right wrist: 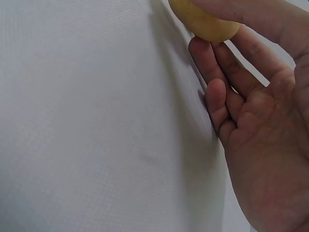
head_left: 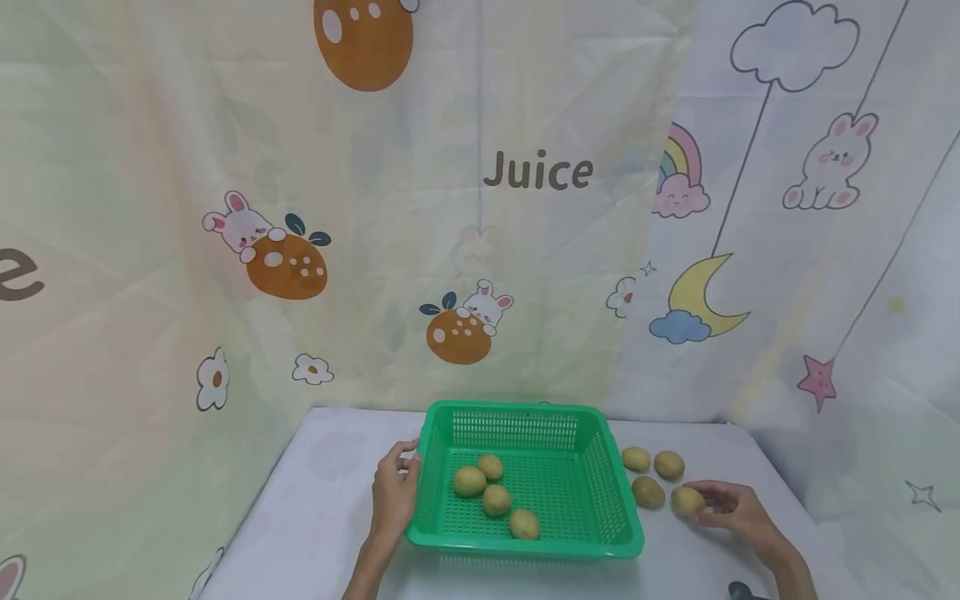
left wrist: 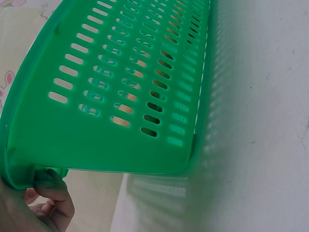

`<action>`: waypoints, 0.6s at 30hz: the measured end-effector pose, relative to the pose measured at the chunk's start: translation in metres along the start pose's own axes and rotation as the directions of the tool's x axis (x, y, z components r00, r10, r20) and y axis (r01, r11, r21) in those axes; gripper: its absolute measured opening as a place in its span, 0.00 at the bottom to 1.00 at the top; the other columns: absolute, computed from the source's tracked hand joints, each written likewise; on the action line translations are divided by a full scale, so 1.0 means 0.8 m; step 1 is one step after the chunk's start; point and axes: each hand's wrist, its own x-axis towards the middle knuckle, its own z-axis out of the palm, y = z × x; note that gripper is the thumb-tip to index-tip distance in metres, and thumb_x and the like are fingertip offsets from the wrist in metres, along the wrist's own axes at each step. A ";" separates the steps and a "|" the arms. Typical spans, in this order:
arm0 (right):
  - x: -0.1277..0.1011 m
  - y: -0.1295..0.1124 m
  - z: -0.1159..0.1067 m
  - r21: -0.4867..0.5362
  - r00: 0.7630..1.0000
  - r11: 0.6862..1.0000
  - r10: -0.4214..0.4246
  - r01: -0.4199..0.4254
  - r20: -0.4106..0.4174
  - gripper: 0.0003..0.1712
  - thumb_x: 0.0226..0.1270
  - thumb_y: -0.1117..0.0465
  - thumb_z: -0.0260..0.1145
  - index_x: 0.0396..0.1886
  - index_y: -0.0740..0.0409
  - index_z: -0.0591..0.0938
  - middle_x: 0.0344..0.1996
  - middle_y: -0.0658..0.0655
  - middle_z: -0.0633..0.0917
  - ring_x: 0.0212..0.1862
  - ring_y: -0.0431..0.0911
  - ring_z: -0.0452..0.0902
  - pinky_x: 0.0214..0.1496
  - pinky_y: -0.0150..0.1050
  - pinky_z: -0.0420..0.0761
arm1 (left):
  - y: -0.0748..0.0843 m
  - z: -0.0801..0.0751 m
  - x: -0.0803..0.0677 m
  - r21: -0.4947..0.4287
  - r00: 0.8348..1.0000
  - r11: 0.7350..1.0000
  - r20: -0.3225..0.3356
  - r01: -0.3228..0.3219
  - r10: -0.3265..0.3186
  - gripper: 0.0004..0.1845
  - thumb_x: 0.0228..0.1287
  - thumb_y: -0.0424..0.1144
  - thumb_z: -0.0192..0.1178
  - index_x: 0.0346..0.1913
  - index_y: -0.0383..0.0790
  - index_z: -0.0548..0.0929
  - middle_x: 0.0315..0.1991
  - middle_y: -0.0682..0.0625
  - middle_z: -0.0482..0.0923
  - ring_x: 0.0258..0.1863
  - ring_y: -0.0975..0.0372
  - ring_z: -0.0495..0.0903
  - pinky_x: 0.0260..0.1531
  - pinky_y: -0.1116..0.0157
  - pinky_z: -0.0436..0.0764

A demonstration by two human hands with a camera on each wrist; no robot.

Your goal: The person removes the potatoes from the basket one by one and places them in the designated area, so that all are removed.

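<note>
1. Grips the left rim of a green, rectangular, slotted plastic basket [head_left: 555, 483] with curled fingers of the left hand [head_left: 395, 492].
2. Pinches a yellow-brown, oval potato [head_left: 687, 502] between thumb and fingers of the right hand [head_left: 738, 512], right of the basket; cannot tell whether touching the white table [head_left: 322, 500].
3. Has three loose yellow-brown potatoes [head_left: 648, 492] on the table, between basket and pinched potato or just beyond.
4. Has four basketed potatoes [head_left: 470, 482] on the slotted floor, mostly leftward.
</note>
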 end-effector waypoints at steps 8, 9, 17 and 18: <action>0.001 0.007 0.001 0.001 1.000 1.000 0.006 -0.006 -0.001 0.35 0.66 0.62 0.80 0.70 0.72 0.80 0.52 0.40 0.92 0.50 0.25 0.81 0.54 0.33 0.83 | -0.001 0.000 -0.001 0.004 1.000 1.000 0.002 0.012 -0.012 0.17 0.84 0.34 0.58 0.68 0.35 0.83 0.41 0.41 0.86 0.26 0.61 0.83 0.26 0.68 0.79; 0.001 0.007 0.001 -0.003 1.000 1.000 0.010 -0.010 -0.004 0.35 0.66 0.61 0.80 0.70 0.71 0.80 0.52 0.40 0.92 0.50 0.25 0.80 0.54 0.33 0.83 | -0.001 0.000 -0.001 0.002 1.000 1.000 0.003 0.015 -0.015 0.17 0.84 0.34 0.58 0.68 0.35 0.83 0.41 0.41 0.86 0.26 0.61 0.83 0.26 0.67 0.79; 0.000 0.004 0.004 -0.019 1.000 1.000 0.011 -0.011 -0.009 0.35 0.67 0.61 0.80 0.69 0.71 0.81 0.58 0.55 0.92 0.50 0.25 0.82 0.54 0.33 0.84 | 0.000 0.000 0.001 -0.008 1.000 1.000 0.013 0.012 -0.011 0.18 0.84 0.35 0.57 0.69 0.35 0.82 0.41 0.41 0.86 0.26 0.60 0.84 0.27 0.68 0.80; -0.001 0.003 0.004 -0.015 1.000 1.000 0.010 -0.010 -0.003 0.35 0.67 0.61 0.80 0.70 0.72 0.80 0.58 0.54 0.92 0.50 0.25 0.82 0.54 0.33 0.84 | 0.000 0.000 0.000 -0.009 1.000 1.000 0.014 0.008 -0.008 0.18 0.85 0.35 0.57 0.69 0.34 0.82 0.41 0.41 0.86 0.26 0.61 0.84 0.27 0.68 0.80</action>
